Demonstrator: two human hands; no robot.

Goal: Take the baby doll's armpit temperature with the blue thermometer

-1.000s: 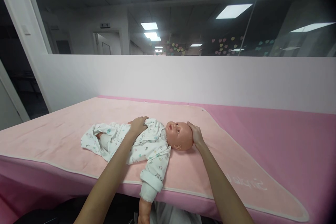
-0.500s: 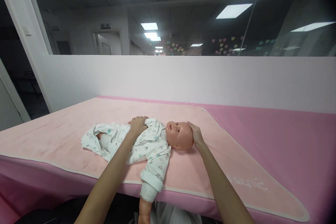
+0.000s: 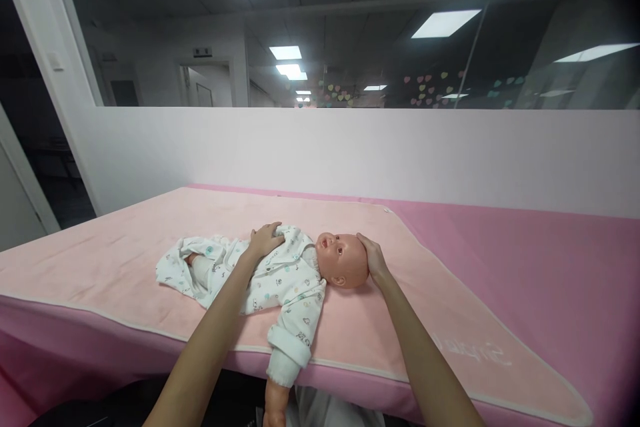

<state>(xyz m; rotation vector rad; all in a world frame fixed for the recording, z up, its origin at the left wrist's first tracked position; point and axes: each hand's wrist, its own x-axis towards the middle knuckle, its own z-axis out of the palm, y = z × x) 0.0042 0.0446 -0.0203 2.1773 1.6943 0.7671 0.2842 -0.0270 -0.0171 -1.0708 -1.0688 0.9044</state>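
Note:
A baby doll (image 3: 285, 280) lies on its back on a peach-pink mat (image 3: 125, 220), its head to the right. It wears white printed clothes, and one arm hangs over the mat's front edge. My left hand (image 3: 265, 242) rests on the doll's chest and belly with fingers stretched out. Against the crown of the doll's head (image 3: 343, 260) my right hand (image 3: 373, 257) lies cupped, fingers extended along it. The doll's far arm is mostly hidden behind its body and my left hand.
A pink cover (image 3: 565, 267) extends under and beyond the mat on the right. Behind the table stands a white half wall (image 3: 350, 153) with a wide window (image 3: 350, 33) above it. A dark doorway (image 3: 40, 140) opens at the left.
My left hand has shifted very slightly on the doll's torso. The doll and my right hand stay in place; the view has tilted a little.

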